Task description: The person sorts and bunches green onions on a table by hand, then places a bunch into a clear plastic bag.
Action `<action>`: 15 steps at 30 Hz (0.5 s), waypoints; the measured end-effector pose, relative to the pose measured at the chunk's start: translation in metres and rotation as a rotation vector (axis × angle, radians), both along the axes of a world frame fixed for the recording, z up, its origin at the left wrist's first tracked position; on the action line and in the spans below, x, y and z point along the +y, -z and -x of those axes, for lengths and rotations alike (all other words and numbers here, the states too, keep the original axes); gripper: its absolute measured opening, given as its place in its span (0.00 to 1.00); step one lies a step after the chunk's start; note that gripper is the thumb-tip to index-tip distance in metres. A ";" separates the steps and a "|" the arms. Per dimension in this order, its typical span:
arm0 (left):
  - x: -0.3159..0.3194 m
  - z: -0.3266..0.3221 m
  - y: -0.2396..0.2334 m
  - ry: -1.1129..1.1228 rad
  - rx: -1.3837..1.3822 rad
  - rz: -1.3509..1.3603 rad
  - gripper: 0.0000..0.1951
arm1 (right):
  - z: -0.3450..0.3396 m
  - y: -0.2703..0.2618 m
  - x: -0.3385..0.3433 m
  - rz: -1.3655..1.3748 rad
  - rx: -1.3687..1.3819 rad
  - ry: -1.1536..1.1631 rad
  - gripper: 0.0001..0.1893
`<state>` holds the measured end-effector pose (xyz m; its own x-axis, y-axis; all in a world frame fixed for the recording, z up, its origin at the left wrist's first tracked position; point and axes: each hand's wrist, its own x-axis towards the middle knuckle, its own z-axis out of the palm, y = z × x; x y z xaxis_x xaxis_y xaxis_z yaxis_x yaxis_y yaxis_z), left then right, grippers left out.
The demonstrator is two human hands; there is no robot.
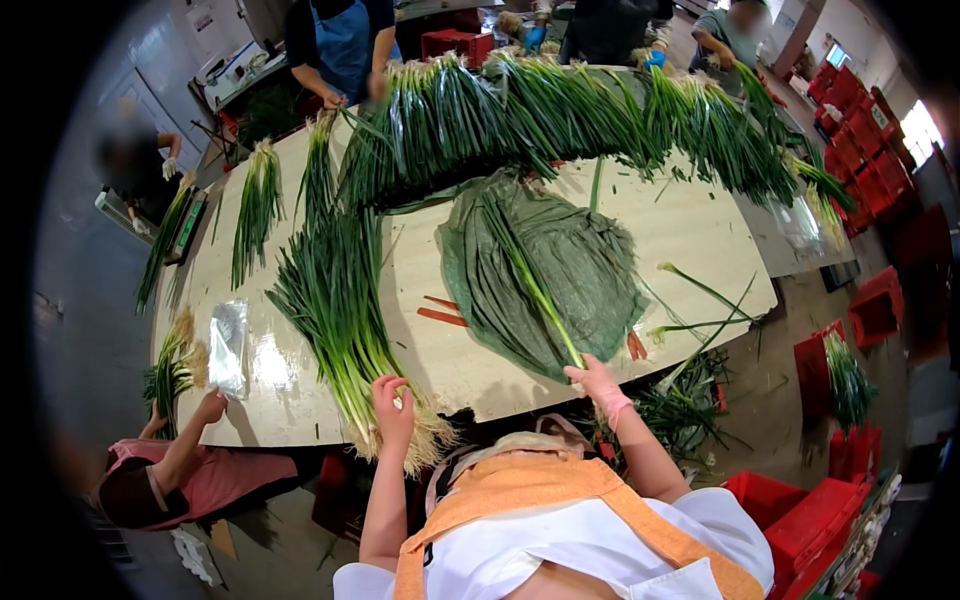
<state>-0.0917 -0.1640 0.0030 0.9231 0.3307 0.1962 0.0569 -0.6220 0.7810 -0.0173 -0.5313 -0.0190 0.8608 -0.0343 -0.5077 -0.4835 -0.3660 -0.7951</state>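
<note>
My right hand (pixel 594 375) is closed round the white base of a green onion stalk (pixel 534 285), whose leaves lie across a crumpled green woven plastic sack (pixel 600 262) on the table. Over the root end of a large heap of green onions (pixel 337 300) is my left hand (pixel 393 397), its fingers curled and apart, with nothing seen in it. That heap's pale roots (pixel 427 442) point towards me at the table's near edge. A few loose green onion stalks (pixel 705 325) lie to the right of the sack.
Green onions (pixel 450 120) line the table's far side, where several co-workers stand. A co-worker's hand (pixel 213 405) touches a clear plastic bag (pixel 229 349) at left. Red strips (pixel 442 316) lie left of the sack. Red crates (pixel 814 525) and leaf scraps (pixel 686 409) are at right.
</note>
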 end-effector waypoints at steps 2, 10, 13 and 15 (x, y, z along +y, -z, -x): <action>-0.008 -0.007 0.006 0.046 -0.025 0.021 0.06 | 0.000 -0.023 -0.005 -0.169 0.059 0.024 0.18; -0.090 -0.068 -0.016 0.367 0.344 0.901 0.17 | 0.015 -0.091 0.018 -0.601 0.073 -0.137 0.18; -0.129 -0.088 -0.048 0.357 0.340 1.119 0.19 | 0.020 -0.090 0.027 -0.611 0.087 -0.255 0.19; -0.138 -0.098 -0.050 0.338 0.296 1.328 0.19 | 0.024 -0.074 0.033 -0.557 0.049 -0.368 0.20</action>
<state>0.0066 -0.3019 0.0527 0.9461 -0.1302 -0.2967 0.3182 0.5458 0.7752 -0.0415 -0.4982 0.0547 0.7415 0.5361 -0.4035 -0.4459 -0.0556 -0.8933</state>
